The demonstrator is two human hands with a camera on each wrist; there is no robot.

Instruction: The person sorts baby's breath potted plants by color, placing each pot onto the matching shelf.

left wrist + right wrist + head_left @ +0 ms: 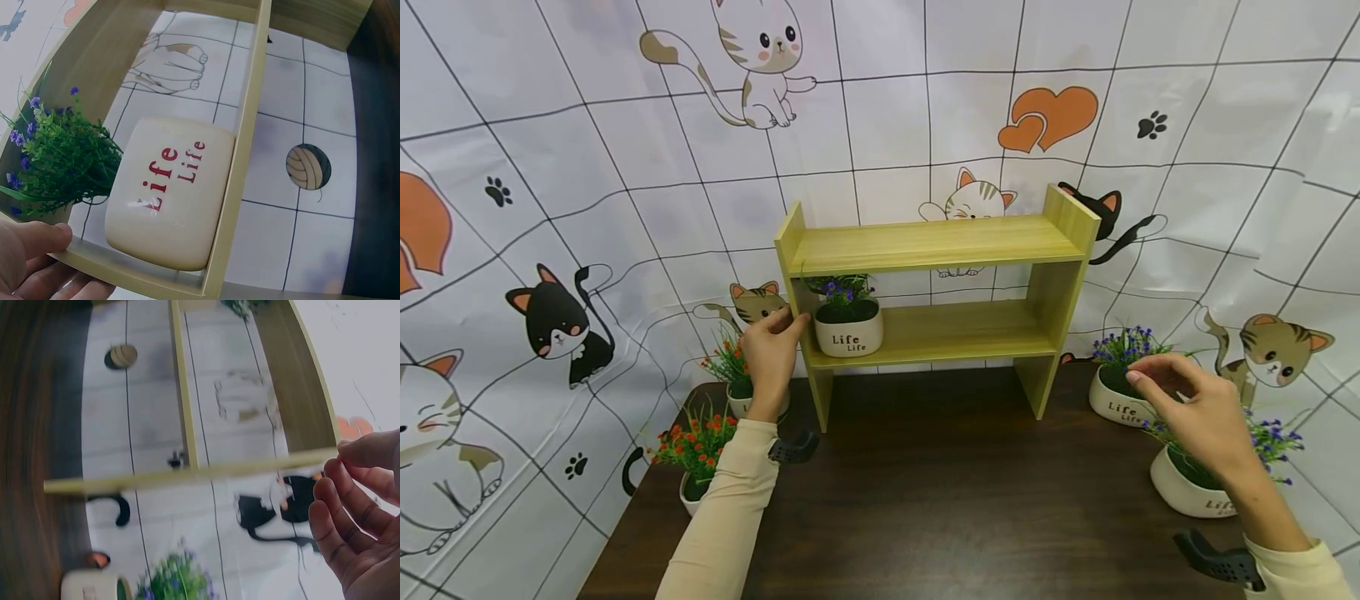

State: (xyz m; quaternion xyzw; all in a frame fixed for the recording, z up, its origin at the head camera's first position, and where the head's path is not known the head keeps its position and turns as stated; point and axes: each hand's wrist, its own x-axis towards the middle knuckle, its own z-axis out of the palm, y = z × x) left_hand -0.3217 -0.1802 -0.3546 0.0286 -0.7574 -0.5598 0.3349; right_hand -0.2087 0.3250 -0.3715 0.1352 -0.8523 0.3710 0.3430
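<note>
A small two-tier wooden shelf (936, 246) stands on the table. My left hand (771, 362) grips its left side panel; in the left wrist view the thumb (53, 237) lies over the panel's front edge and the fingers are on the outer side. Just inside that panel, on the middle board, sits a white flowerpot (848, 333) marked "Life", with purple flowers; it stands upright. My right hand (1206, 417) holds nothing. It hovers with loosely bent fingers to the right of the shelf, over two more purple-flowered pots (1112, 400), partly covering the nearer pot (1183, 487).
Left of the shelf, a red-flowered pot (696, 446) and a second red-flowered plant (728, 360) stand by the table's left edge, partly behind my left arm. The dark wooden table (940, 492) meets a wall covering (887, 108) printed with cats.
</note>
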